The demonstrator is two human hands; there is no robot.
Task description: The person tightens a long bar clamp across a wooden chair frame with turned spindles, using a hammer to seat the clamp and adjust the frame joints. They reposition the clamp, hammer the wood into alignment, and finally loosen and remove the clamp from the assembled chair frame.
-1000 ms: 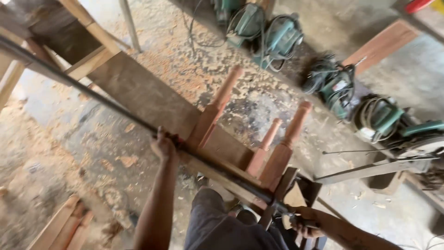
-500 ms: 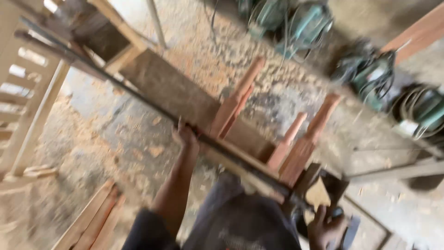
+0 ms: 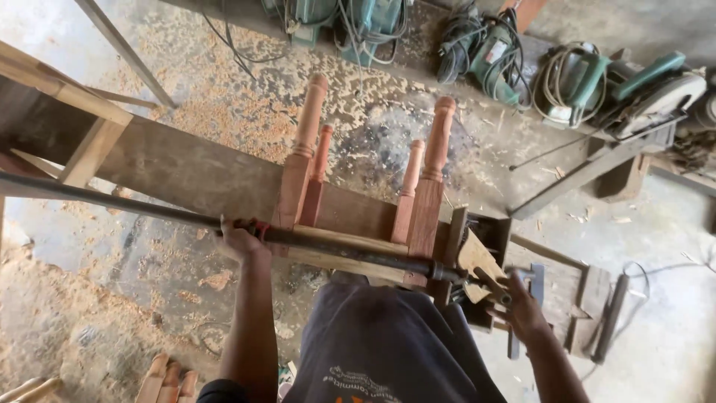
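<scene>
Pipe clamp [image 3: 224,224], 4 turned legs [image 3: 306,142], 2 hands [image 3: 242,240]

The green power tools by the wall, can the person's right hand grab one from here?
Probably not: the right hand is at the clamp's handle end, and the green power tools lie beyond the wooden frame.

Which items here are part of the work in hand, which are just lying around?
In use:
- left hand gripping the long pipe clamp
- right hand at the clamp's handle end
- wooden frame with four turned legs
- plank bench under it

Lying about:
- green power tools with coiled cords
- circular saw
- loose turned legs on the floor
- wood shavings
</scene>
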